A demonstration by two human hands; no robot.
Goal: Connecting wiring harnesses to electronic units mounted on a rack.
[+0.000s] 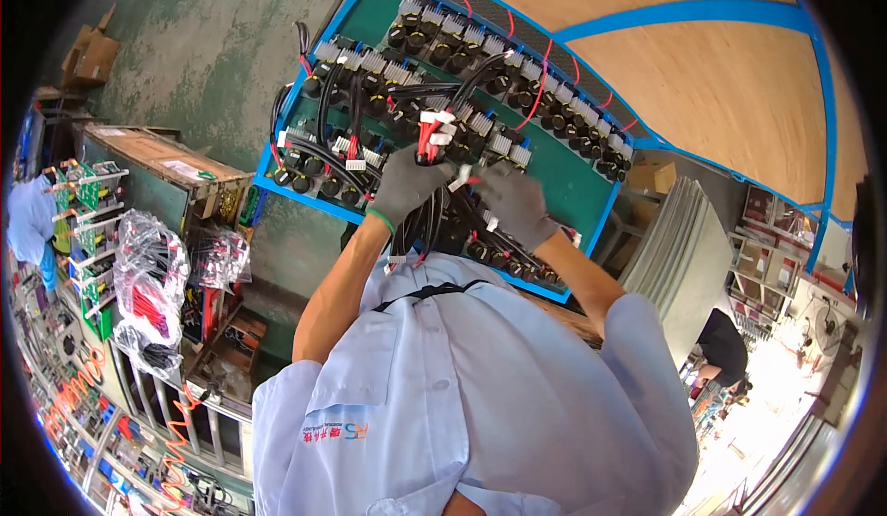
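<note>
My left hand (407,185), in a grey glove, is closed round a bundle of black cables (431,222). Red wires and white plug connectors (436,128) stick up out of that grip, while the cables' other ends hang down in front of my shirt. Beside it my right hand (514,204), also gloved in grey, is blurred, so what its fingers hold is unclear. A white connector (460,178) shows between the two hands. Under and beyond them, rows of circuit boards with black round components and silver heat sinks (476,36) stand on a green-topped bench (564,182).
Blue framing (684,19) with wooden panels rises at the far right. Grey metal sheets (679,239) lean right of the bench. Leftward stand a wooden-topped cabinet (166,154), a plastic-wrapped cable bundle (148,276) and a rack of green boards (90,202). Two people work farther off, one on each side.
</note>
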